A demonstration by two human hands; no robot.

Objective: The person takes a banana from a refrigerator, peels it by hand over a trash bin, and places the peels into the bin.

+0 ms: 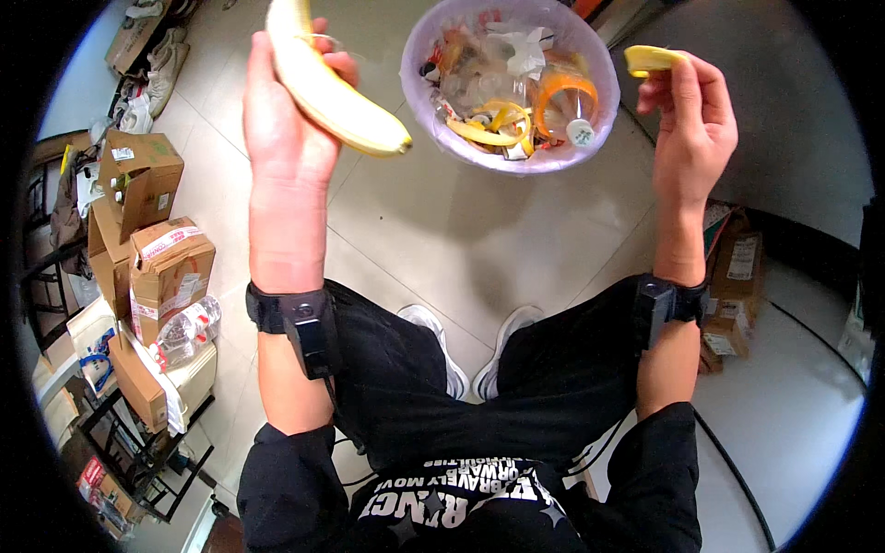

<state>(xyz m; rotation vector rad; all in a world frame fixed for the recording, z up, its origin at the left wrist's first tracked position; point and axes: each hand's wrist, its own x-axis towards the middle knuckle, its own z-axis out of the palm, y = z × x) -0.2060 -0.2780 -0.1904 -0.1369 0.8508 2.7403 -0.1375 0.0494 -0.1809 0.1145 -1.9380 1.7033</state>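
Note:
My left hand [294, 117] holds a yellow banana [332, 93], its dark tip pointing down and right; a thin peel strand hangs near the fingers. My right hand [695, 124] pinches a small piece of banana peel [650, 59] between thumb and fingers. Between the two hands, on the floor, stands a round waste bin with a pale purple liner [432, 135] over its rim. Inside it lie banana peel strips [484, 131], a clear plastic bottle with an orange band [570, 104], crumpled white tissue [529, 55] and other rubbish.
Cardboard boxes [173, 269] and an empty plastic bottle [190, 332] sit on a rack at left. Shoes [166, 69] stand at the upper left. More cartons [733, 297] are at right, with a black cable [736, 477] nearby. My knees and white shoes [439, 339] are below the bin.

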